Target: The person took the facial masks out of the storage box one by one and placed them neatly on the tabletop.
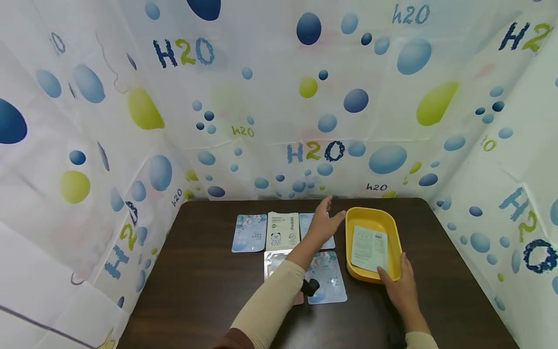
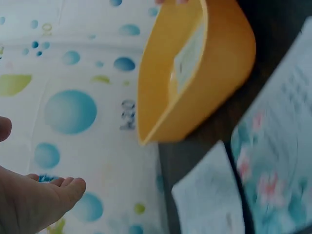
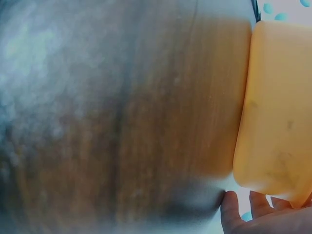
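At the right of the table, a yellow plastic basin [image 1: 370,217] holds a pale flat packet [image 1: 369,248] with small print. My right hand [image 1: 402,287] grips its front right corner, thumb over the rim and fingers along the outside. In the right wrist view, fingers of that hand [image 3: 268,215] meet the basin's edge [image 3: 275,107]. My left hand [image 1: 321,224] reaches over the packets with fingers spread, just left of the basin. The left wrist view shows this hand [image 2: 36,202] holding nothing, apart from the basin [image 2: 226,58].
Left of the basin lie a blue floral packet [image 1: 249,233], a cream packet with a bear [image 1: 282,231], another blue packet [image 1: 329,242], a silvery packet [image 1: 273,261] and a larger floral packet [image 1: 328,278]. My left arm covers some. A patterned curtain [image 1: 279,97] surrounds the dark table [image 1: 209,291].
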A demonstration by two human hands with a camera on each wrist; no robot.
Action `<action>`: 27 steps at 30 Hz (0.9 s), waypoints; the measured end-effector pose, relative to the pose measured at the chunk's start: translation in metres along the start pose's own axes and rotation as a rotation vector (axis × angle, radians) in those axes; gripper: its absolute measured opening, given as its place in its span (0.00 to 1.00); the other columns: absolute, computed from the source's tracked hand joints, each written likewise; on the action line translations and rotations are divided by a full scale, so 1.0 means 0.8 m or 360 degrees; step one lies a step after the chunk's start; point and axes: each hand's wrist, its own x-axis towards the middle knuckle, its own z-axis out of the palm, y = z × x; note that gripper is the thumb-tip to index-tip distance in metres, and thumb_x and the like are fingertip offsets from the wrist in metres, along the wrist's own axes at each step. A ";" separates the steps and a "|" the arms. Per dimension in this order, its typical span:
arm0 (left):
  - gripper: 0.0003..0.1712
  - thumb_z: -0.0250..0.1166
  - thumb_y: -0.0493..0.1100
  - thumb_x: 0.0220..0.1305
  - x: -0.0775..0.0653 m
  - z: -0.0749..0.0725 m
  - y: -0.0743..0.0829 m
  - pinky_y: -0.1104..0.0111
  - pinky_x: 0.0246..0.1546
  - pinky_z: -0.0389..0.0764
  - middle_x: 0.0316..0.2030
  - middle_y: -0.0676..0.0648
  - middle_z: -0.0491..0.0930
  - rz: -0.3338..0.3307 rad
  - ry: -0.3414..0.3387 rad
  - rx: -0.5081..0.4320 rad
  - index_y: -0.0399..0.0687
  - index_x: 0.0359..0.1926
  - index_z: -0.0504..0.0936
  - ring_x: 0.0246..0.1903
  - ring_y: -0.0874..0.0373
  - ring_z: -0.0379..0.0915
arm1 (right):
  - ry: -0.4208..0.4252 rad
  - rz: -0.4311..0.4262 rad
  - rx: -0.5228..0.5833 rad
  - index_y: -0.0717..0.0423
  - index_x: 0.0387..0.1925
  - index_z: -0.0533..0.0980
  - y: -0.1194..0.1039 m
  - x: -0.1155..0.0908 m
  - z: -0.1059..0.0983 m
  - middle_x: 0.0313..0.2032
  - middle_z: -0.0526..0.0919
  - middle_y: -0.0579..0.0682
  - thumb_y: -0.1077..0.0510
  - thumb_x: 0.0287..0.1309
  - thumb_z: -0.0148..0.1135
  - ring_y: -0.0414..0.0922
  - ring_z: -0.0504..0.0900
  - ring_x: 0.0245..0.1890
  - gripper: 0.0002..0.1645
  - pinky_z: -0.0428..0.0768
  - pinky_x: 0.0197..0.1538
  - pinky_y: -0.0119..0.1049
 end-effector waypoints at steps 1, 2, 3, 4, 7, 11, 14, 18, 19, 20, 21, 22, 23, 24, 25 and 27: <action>0.40 0.62 0.55 0.72 0.002 0.010 0.000 0.48 0.73 0.66 0.77 0.48 0.61 -0.0023 -0.0009 -0.0031 0.56 0.79 0.59 0.76 0.48 0.58 | -0.0002 0.0005 -0.0006 0.55 0.81 0.29 0.000 0.000 0.000 0.81 0.36 0.67 0.38 0.66 0.63 0.68 0.45 0.79 0.65 0.50 0.77 0.66; 0.40 0.62 0.56 0.72 0.003 0.019 -0.001 0.48 0.73 0.66 0.77 0.48 0.61 -0.0037 -0.0020 -0.0060 0.57 0.79 0.59 0.76 0.48 0.58 | -0.0006 0.0011 -0.0012 0.55 0.81 0.29 0.001 0.000 0.001 0.81 0.36 0.67 0.38 0.66 0.63 0.68 0.45 0.79 0.65 0.50 0.77 0.65; 0.40 0.63 0.56 0.71 0.003 0.028 -0.003 0.49 0.73 0.67 0.77 0.48 0.61 -0.0054 -0.0032 -0.0090 0.57 0.79 0.59 0.76 0.48 0.59 | -0.0009 0.0014 -0.0020 0.56 0.81 0.29 0.001 0.000 0.001 0.81 0.36 0.67 0.38 0.66 0.63 0.68 0.46 0.79 0.66 0.50 0.77 0.65; 0.40 0.63 0.55 0.71 0.003 0.037 -0.004 0.49 0.73 0.67 0.77 0.48 0.62 -0.0068 -0.0039 -0.0110 0.56 0.79 0.59 0.76 0.48 0.59 | -0.0011 0.0014 -0.0027 0.56 0.81 0.29 0.002 0.000 0.002 0.80 0.36 0.68 0.38 0.66 0.63 0.68 0.46 0.79 0.66 0.51 0.77 0.65; 0.40 0.64 0.54 0.70 0.000 0.063 -0.010 0.50 0.73 0.66 0.76 0.47 0.63 -0.0096 -0.0079 -0.0154 0.54 0.78 0.61 0.75 0.48 0.60 | -0.0022 0.0009 -0.0032 0.57 0.81 0.29 0.004 0.000 0.002 0.80 0.36 0.68 0.39 0.66 0.63 0.68 0.45 0.79 0.65 0.50 0.77 0.65; 0.40 0.66 0.55 0.67 -0.006 0.094 -0.020 0.50 0.73 0.66 0.74 0.46 0.67 -0.0171 -0.0159 -0.0131 0.55 0.76 0.64 0.73 0.48 0.64 | -0.0020 0.0011 -0.0025 0.57 0.81 0.29 0.003 0.003 0.000 0.80 0.36 0.68 0.39 0.66 0.63 0.69 0.44 0.79 0.65 0.50 0.77 0.66; 0.40 0.68 0.56 0.65 -0.012 0.116 -0.032 0.47 0.72 0.67 0.73 0.44 0.68 -0.0260 -0.0196 -0.0137 0.57 0.74 0.66 0.70 0.47 0.67 | 0.0006 -0.0007 -0.0016 0.57 0.81 0.30 0.003 0.004 -0.001 0.80 0.37 0.68 0.38 0.66 0.63 0.69 0.45 0.78 0.65 0.50 0.76 0.67; 0.41 0.70 0.53 0.63 -0.019 0.136 -0.048 0.46 0.72 0.66 0.73 0.42 0.67 -0.0347 -0.0156 -0.0170 0.55 0.74 0.66 0.67 0.46 0.67 | 0.0022 -0.0045 -0.0015 0.58 0.81 0.31 0.005 0.003 -0.002 0.80 0.39 0.69 0.38 0.66 0.63 0.70 0.46 0.78 0.65 0.51 0.76 0.67; 0.41 0.71 0.51 0.62 -0.021 0.138 -0.051 0.45 0.72 0.66 0.72 0.41 0.67 -0.0354 -0.0147 -0.0174 0.53 0.74 0.66 0.66 0.45 0.67 | 0.0020 -0.0049 -0.0016 0.58 0.81 0.31 0.006 0.003 -0.002 0.80 0.39 0.69 0.38 0.66 0.63 0.70 0.46 0.78 0.65 0.51 0.76 0.67; 0.42 0.71 0.50 0.61 -0.021 0.141 -0.054 0.46 0.72 0.66 0.72 0.40 0.67 -0.0361 -0.0135 -0.0171 0.52 0.74 0.66 0.66 0.45 0.67 | 0.0018 -0.0052 -0.0017 0.58 0.81 0.31 0.007 0.002 -0.002 0.80 0.39 0.69 0.39 0.66 0.63 0.70 0.46 0.78 0.65 0.51 0.76 0.67; 0.42 0.72 0.49 0.60 -0.022 0.142 -0.056 0.46 0.71 0.66 0.72 0.40 0.67 -0.0371 -0.0124 -0.0182 0.52 0.74 0.66 0.65 0.45 0.68 | 0.0019 -0.0056 -0.0018 0.59 0.81 0.32 0.007 0.002 -0.001 0.80 0.39 0.70 0.39 0.66 0.64 0.70 0.46 0.78 0.65 0.51 0.76 0.68; 0.43 0.73 0.48 0.59 -0.021 0.143 -0.057 0.45 0.71 0.67 0.71 0.39 0.67 -0.0380 -0.0114 -0.0193 0.51 0.73 0.66 0.64 0.45 0.68 | 0.0020 -0.0057 -0.0019 0.59 0.81 0.32 0.008 0.001 -0.001 0.80 0.40 0.70 0.39 0.66 0.64 0.70 0.46 0.78 0.65 0.51 0.76 0.68; 0.44 0.73 0.48 0.58 -0.020 0.145 -0.058 0.45 0.71 0.67 0.71 0.39 0.67 -0.0386 -0.0107 -0.0204 0.51 0.73 0.66 0.63 0.45 0.69 | 0.0020 -0.0061 -0.0018 0.59 0.81 0.32 0.008 0.001 -0.001 0.80 0.40 0.70 0.39 0.66 0.63 0.70 0.46 0.78 0.65 0.51 0.76 0.68; 0.44 0.74 0.47 0.58 -0.019 0.146 -0.059 0.45 0.70 0.68 0.70 0.39 0.68 -0.0394 -0.0101 -0.0230 0.50 0.73 0.66 0.63 0.45 0.69 | 0.0021 -0.0064 -0.0015 0.58 0.81 0.32 0.008 0.001 0.000 0.80 0.40 0.70 0.39 0.66 0.63 0.70 0.46 0.78 0.65 0.51 0.76 0.68; 0.44 0.74 0.47 0.57 -0.017 0.146 -0.059 0.45 0.69 0.68 0.70 0.38 0.68 -0.0403 -0.0102 -0.0255 0.50 0.73 0.66 0.62 0.45 0.69 | 0.0024 -0.0066 -0.0013 0.58 0.81 0.32 0.008 0.001 0.000 0.80 0.40 0.70 0.39 0.66 0.63 0.70 0.46 0.78 0.65 0.51 0.76 0.67; 0.45 0.74 0.46 0.57 -0.014 0.147 -0.060 0.46 0.68 0.70 0.70 0.38 0.69 -0.0418 -0.0100 -0.0305 0.49 0.73 0.65 0.62 0.45 0.70 | 0.0023 -0.0065 -0.0004 0.58 0.81 0.32 0.007 0.002 0.000 0.80 0.40 0.69 0.39 0.66 0.63 0.70 0.46 0.78 0.64 0.51 0.76 0.67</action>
